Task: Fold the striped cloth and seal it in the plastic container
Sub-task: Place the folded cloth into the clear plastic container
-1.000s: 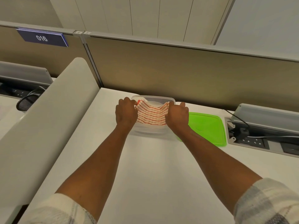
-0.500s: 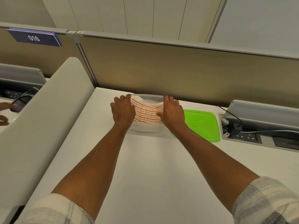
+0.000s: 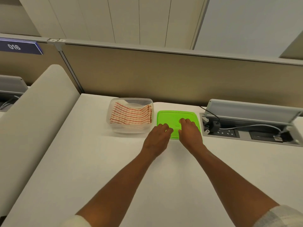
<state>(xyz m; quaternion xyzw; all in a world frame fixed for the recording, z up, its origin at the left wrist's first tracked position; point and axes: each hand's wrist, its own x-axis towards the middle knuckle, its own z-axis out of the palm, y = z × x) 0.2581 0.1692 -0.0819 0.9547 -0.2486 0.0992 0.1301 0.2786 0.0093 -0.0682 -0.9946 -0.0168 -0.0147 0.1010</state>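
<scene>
The folded red-and-white striped cloth [image 3: 130, 115] lies inside the clear plastic container [image 3: 129, 130], which stands uncovered at the back of the white desk. Just right of it the green lid [image 3: 173, 117] lies flat on the desk. My left hand [image 3: 157, 138] rests at the lid's front left corner, fingers curled onto its edge. My right hand [image 3: 190, 132] lies on top of the lid's front right part, fingers spread on its surface. Neither hand has lifted the lid.
A beige partition [image 3: 164, 76] runs behind the desk. An open cable tray [image 3: 249, 131] with sockets, plugs and a grey cable sits right of the lid. A padded white divider [image 3: 37, 115] borders the desk on the left.
Both hands let go of the cloth in the container and moved right onto the green lid. The cloth now lies settled in the container.
</scene>
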